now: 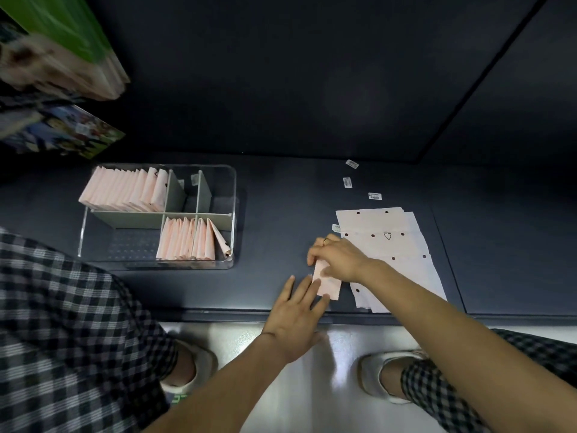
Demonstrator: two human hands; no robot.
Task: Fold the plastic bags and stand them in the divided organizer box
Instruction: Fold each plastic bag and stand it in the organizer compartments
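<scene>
A folded pale pink plastic bag (328, 282) lies on the dark shelf near its front edge. My right hand (335, 259) rests on the bag's upper part, fingers bent down onto it. My left hand (296, 310) lies flat with straight fingers touching the bag's lower left edge. To the right is a stack of flat white bags (393, 245) with dark dots. The clear divided organizer box (232, 189) stands at the left, with folded pink bags upright in its back left compartment (125, 190) and front right compartments (187, 240).
Three small barcode labels (374, 196) lie on the shelf behind the flat stack. Books or packages (62, 51) hang into view at the upper left. My checked trousers and light slippers (384, 376) show below the shelf edge over a pale floor.
</scene>
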